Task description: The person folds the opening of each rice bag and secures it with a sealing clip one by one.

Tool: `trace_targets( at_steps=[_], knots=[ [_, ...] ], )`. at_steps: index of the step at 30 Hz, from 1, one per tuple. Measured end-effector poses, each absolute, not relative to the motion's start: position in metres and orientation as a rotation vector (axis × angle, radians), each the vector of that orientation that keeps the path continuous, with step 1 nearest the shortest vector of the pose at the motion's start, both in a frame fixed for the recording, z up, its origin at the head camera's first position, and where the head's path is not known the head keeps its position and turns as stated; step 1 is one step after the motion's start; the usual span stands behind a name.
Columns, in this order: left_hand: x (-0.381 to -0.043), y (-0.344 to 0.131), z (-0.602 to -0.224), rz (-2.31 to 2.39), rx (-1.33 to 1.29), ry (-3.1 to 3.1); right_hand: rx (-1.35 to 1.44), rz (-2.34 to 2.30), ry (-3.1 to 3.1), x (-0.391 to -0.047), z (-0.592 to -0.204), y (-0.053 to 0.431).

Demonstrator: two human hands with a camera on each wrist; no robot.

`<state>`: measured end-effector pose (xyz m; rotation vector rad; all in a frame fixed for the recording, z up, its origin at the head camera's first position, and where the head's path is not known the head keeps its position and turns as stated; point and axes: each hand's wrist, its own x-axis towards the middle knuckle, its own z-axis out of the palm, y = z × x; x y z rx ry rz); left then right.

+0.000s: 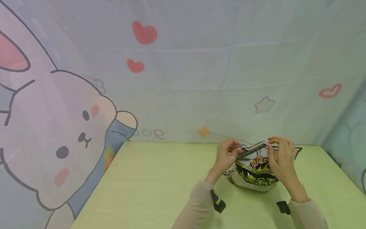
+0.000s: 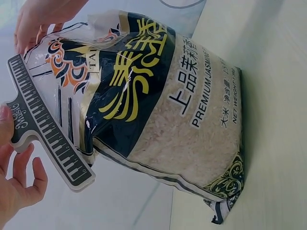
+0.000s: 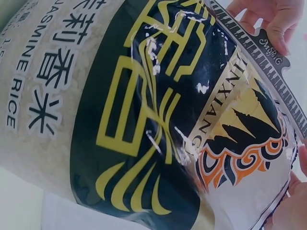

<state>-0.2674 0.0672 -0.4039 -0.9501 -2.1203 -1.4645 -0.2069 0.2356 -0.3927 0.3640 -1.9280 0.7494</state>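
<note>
A plastic bag of jasmine rice (image 1: 255, 183) stands upright on the table, its black-and-gold front showing. Along its top edge lies a long grey-and-white clip (image 2: 50, 127) with a piano-key pattern and the word "Music". My left hand (image 1: 224, 157) pinches the clip's raised middle tab between thumb and fingers. At the clip's other end, my right hand (image 1: 283, 163) pinches the top of the bag; its fingertips also show in the right wrist view beside the clip (image 3: 268, 60). How far the clip's jaws reach over the bag is hidden.
The pale yellow-green table (image 1: 160, 181) extends to the left of the bag. Behind it hangs a printed cloth (image 1: 200, 95) with a rabbit and hearts. A black wrist camera sits at each sleeve (image 1: 197, 200).
</note>
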Motion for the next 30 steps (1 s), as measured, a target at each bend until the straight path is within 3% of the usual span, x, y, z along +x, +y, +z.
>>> trace_targets(
  at_steps=[30],
  knots=[
    [-0.260, 0.050, -0.402, -1.597, -1.044, -2.156, 0.424, 0.658, -1.948, -0.209, -0.390, 0.227]
  ],
)
